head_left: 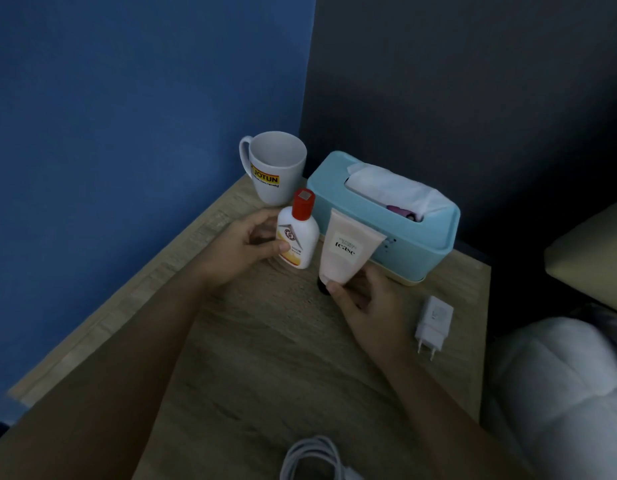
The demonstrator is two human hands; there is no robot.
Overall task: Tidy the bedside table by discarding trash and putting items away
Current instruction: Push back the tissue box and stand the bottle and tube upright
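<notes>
My left hand grips a small white bottle with a red cap, held upright over the wooden bedside table. My right hand holds a pale pink tube labelled "tease" by its dark cap end, flat end pointing up. Both items are just in front of a light blue tissue box with white tissue sticking out of its slot. A white mug stands at the table's back left corner.
A white plug charger lies on the table to the right of my right hand. A coiled white cable sits at the near edge. Blue wall on the left, dark wall behind, white bedding on the right.
</notes>
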